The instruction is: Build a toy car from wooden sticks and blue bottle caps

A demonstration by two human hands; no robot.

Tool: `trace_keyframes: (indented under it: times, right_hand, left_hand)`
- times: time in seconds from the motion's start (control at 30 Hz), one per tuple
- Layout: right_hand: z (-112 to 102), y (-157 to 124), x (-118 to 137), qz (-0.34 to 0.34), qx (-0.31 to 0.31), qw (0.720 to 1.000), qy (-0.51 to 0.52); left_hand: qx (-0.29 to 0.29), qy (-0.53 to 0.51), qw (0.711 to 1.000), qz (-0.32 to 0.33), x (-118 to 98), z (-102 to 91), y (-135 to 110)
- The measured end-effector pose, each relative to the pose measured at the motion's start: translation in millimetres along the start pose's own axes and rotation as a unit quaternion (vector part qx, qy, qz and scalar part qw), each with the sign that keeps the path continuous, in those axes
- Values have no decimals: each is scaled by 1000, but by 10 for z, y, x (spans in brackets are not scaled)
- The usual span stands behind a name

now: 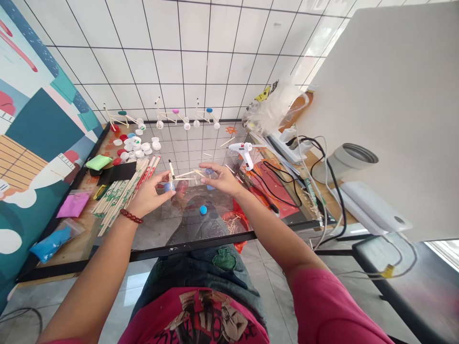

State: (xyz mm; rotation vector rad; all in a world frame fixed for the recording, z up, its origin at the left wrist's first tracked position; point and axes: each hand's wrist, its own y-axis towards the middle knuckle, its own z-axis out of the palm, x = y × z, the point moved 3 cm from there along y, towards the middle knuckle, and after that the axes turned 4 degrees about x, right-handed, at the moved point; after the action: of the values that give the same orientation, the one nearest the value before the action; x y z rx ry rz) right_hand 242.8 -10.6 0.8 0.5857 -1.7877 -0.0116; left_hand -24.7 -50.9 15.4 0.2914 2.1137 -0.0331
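Observation:
A small model bicycle made of wooden sticks (185, 176) is held level between my hands above the glass tabletop (154, 229). My left hand (152, 191) pinches its front end, near a blue bottle cap (169, 187) and an upright stick with a dark top (171, 168). At the rear end, the fingers of my right hand (220, 179) close around the sticks, and another blue cap (211, 181) shows beside them. On the glass nearer to me lies a small bright blue ball of clay (203, 209).
Finished stick bicycles (172, 117) stand along the back edge. Bottle caps (134, 145), chopsticks (122, 196) and packets of clay (73, 204) lie at left. On the right are a white glue gun (244, 152), pliers (254, 188), cables (322, 157) and a power strip (287, 143).

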Motion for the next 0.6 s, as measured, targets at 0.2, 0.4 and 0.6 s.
trace_keyframes:
  times: [0.2,0.4,0.6]
  right_hand:
    - [-66,-17,12,14,-17,1000,6]
    - [-16,-24,-20,18,-22,1000,-9]
    - [19,-99,72,-76,-76,987,-118]
  left_hand:
    - [-17,-46,999,-10,38,6,12]
    - [-8,-69,997,-29,56,3,26]
    - [-1,-71,997,-16,195,-5,37]
